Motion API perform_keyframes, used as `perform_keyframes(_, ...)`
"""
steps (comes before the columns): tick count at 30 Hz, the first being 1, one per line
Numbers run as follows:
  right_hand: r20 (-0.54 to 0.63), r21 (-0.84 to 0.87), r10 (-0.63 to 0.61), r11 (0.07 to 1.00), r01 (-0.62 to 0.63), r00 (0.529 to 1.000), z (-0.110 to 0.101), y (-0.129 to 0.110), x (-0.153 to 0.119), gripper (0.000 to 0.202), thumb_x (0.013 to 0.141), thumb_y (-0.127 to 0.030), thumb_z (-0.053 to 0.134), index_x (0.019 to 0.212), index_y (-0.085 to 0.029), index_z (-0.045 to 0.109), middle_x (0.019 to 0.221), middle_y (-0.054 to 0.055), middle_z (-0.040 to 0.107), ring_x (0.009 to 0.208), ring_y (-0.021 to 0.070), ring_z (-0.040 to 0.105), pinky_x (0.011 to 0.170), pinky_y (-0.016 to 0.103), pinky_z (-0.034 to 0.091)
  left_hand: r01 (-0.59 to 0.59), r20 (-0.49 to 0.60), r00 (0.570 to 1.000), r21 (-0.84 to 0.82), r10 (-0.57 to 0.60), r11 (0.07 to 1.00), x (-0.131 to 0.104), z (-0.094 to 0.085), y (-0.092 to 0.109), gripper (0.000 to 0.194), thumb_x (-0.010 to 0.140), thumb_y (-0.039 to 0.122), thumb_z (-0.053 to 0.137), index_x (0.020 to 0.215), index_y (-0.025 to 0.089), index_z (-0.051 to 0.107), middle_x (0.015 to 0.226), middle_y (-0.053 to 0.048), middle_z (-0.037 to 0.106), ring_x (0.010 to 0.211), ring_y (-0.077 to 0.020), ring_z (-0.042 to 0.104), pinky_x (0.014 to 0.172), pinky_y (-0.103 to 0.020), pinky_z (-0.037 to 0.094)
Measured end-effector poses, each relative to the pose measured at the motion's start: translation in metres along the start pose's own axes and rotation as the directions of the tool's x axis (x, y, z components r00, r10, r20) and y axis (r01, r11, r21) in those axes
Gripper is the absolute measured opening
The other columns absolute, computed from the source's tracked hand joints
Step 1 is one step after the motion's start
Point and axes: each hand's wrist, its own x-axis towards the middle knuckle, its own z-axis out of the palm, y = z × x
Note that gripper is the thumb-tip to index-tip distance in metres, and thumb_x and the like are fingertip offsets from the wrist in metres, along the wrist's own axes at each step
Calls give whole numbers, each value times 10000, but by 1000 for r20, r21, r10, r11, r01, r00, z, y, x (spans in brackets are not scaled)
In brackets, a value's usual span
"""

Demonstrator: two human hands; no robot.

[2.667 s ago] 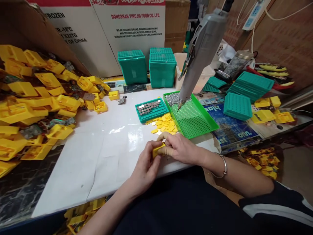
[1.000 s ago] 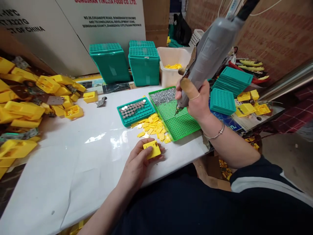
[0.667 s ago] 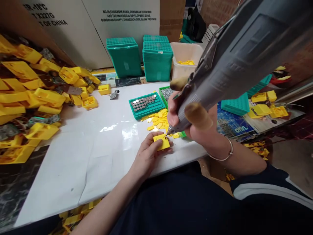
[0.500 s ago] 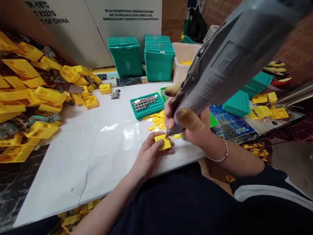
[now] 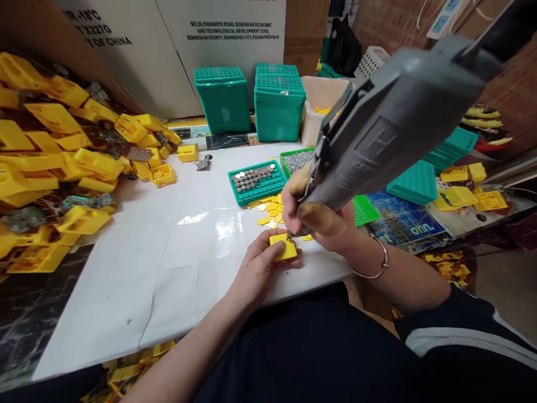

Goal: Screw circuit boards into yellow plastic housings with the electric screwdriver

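Observation:
My left hand [image 5: 260, 260] is closed on a small yellow plastic case [image 5: 283, 250], its thumb pressed on the top face, just above the table's front edge. Wrapped round a big grey electric screwdriver [image 5: 369, 140] is my right hand [image 5: 331, 224], with brownish covers on its thumb and a finger. The tool slants down to the left, and its tip meets the upper right part of the case. The exact contact point is mostly hidden. Just beyond lie flat yellow plastic pieces [image 5: 273, 210] and a teal tray [image 5: 257, 190] holding rows of silver button cells.
A green tray of small metal screws [image 5: 297, 160] is partly behind my right hand. Yellow housings [image 5: 84, 162] are heaped on the left. Stacked teal trays [image 5: 280, 106] stand at the back beside a white bin [image 5: 312, 115]. More teal trays [image 5: 413, 182] lie at right.
The view has shifted slightly, so the scene sits a little further right. The screwdriver looks more upright and shows more of its rear end. Both hands keep their grip.

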Motion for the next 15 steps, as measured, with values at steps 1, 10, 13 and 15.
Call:
perform_keyframes(1,-27,92,2,996,1,1000,-1,3,0,468,625,-657,722,692,-222,563,606,-9,537,533,125,535,484,285,503,1,-8,1000,1,-1,1000,0,0,0,249,824,275,626,1037,151,589,896,-81,694,857,-230,673,749,-382,555)
perform_keyframes(10,286,174,-183,975,137,941,-15,-14,-5,456,728,-634,656,976,-253,612,815,39,658,503,118,551,439,265,456,39,-56,998,83,-34,996,-7,9,8,295,741,327,719,939,187,552,766,-32,659,730,-197,655,663,-337,537)
perform_keyframes(13,99,87,-229,971,221,968,-25,-24,-6,450,731,-618,660,1034,-288,620,929,48,672,480,105,537,398,259,417,94,-71,995,308,-75,947,-42,-12,29,218,782,330,687,910,201,567,724,-28,672,702,-174,630,650,-279,515)
perform_keyframes(15,-98,24,-262,964,265,960,-35,-23,-3,377,729,-486,725,1046,-299,647,966,50,667,520,119,563,405,271,422,84,-67,996,561,-56,823,-79,-38,49,143,764,292,707,865,206,653,728,-17,679,669,-156,611,614,-223,487)
